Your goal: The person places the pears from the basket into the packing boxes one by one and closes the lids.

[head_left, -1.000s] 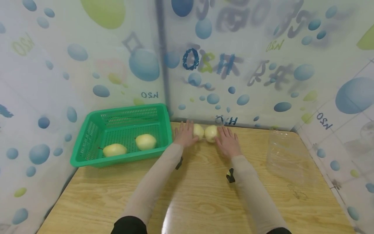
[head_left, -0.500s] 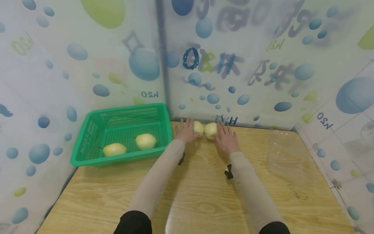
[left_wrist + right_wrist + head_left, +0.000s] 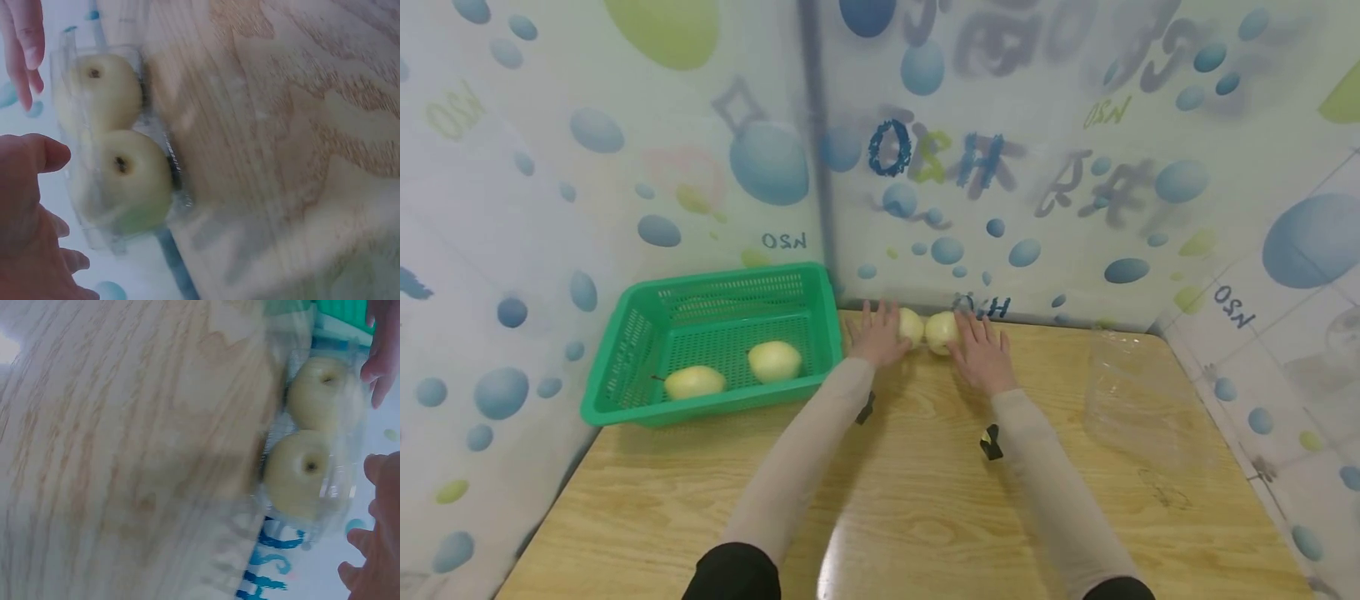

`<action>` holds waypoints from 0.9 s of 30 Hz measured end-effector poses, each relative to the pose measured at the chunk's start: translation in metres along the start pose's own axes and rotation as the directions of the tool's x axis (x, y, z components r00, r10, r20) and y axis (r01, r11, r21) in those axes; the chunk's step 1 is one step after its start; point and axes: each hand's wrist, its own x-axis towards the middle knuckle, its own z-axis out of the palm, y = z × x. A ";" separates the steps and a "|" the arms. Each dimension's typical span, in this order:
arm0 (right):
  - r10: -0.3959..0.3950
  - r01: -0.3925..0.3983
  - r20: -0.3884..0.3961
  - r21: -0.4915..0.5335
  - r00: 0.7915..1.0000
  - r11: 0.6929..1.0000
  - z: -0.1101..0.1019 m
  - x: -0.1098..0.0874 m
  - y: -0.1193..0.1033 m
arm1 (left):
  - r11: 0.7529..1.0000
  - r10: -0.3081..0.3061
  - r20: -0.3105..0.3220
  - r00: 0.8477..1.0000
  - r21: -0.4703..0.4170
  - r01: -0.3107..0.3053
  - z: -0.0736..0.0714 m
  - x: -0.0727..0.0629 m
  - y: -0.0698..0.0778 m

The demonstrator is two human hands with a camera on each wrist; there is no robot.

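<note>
Two pale yellow pears (image 3: 941,333) sit side by side in a clear plastic box (image 3: 103,242) at the back edge of the table, against the wall. My left hand (image 3: 877,338) is at the box's left end with its fingers spread and fairly straight. At the right end lies my right hand (image 3: 987,357), fingers extended forward along the side. Both wrist views show the fruit through the clear plastic, with the fingers beside the box. In the left wrist view, the lower pear (image 3: 128,187) shows a dark hollow facing the camera.
A green plastic basket (image 3: 711,410) with two more pears (image 3: 774,362) stands on the left of the wooden table (image 3: 917,517). Another clear plastic container (image 3: 1131,408) lies at the right. Patterned sheeting (image 3: 1045,167) rises behind and beside the table.
Over the last second both hands and the box of pears have shifted slightly back toward the wall. The basket and the other container stay where they were.
</note>
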 end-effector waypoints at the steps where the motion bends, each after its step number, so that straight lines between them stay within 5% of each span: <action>1: -0.008 0.008 -0.004 -0.003 1.000 1.000 -0.002 -0.001 -0.001 | 1.000 0.013 -0.010 1.000 0.012 -0.013 0.000 -0.001 0.000; 14: -0.065 0.065 -0.013 -0.018 0.998 0.998 -0.025 -0.021 0.009 | 0.982 0.124 -0.080 0.989 0.155 -0.110 -0.017 -0.026 0.004; 27: -0.102 0.102 0.003 -0.044 0.995 0.994 -0.040 -0.052 0.031 | 0.976 0.171 -0.053 0.984 0.148 -0.161 -0.031 -0.052 -0.006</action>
